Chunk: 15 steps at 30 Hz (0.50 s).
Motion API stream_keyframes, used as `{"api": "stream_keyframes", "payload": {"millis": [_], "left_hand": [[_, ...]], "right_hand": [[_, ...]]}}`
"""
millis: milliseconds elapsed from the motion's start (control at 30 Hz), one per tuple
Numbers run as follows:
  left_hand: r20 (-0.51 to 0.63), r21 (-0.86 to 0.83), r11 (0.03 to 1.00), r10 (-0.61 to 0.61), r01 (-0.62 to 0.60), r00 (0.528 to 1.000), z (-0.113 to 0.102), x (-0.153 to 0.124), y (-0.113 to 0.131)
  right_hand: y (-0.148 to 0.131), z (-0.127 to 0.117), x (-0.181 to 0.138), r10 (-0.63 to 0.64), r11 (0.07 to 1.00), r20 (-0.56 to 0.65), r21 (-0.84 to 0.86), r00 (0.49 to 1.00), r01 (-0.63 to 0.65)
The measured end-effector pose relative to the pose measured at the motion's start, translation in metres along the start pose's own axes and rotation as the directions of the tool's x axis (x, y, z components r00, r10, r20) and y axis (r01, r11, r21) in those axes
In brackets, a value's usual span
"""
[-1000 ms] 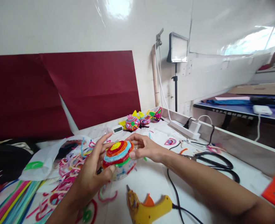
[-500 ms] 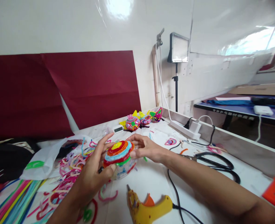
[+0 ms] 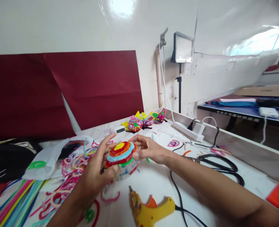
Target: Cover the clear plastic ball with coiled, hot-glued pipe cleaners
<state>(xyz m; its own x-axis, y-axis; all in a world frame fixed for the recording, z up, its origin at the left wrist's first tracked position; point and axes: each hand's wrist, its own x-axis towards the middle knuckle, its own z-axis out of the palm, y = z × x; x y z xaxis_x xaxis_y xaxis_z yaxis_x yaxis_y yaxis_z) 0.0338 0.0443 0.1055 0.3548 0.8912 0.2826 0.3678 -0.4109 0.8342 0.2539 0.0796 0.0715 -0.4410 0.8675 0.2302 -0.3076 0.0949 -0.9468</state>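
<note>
Both my hands hold a clear plastic ball [image 3: 122, 159] wrapped in rings of coloured pipe cleaner: yellow in the centre, then orange, red, light blue, red and green. My left hand [image 3: 95, 171] grips its left side, thumb under the rim and fingers stretched over the top. My right hand [image 3: 147, 149] pinches its right edge with thumb and fingertips. The ball is a little above the white table [image 3: 153, 181]. A yellow hot glue gun [image 3: 148, 209] lies on the table just in front of the ball, nozzle pointing left and back.
Bent pipe-cleaner pieces [image 3: 69, 171] and straight bundles [image 3: 14, 201] lie at the left beside a white bag [image 3: 49, 156]. Three finished decorated balls [image 3: 145, 119] stand at the back. Black scissors [image 3: 221, 165], a power strip [image 3: 188, 130] and cables are at the right, inside a raised table edge.
The ball and both hands have stayed almost still; the view has shifted slightly.
</note>
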Motion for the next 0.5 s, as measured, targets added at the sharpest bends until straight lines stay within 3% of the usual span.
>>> {"api": "stream_keyframes", "payload": {"millis": [500], "left_hand": [[0.115,-0.136,0.99,0.04,-0.024,0.993,-0.007,0.005,-0.015]], "right_hand": [[-0.001,-0.001,-0.001,-0.014,0.999,-0.003,-0.031,1.0,0.014]]}}
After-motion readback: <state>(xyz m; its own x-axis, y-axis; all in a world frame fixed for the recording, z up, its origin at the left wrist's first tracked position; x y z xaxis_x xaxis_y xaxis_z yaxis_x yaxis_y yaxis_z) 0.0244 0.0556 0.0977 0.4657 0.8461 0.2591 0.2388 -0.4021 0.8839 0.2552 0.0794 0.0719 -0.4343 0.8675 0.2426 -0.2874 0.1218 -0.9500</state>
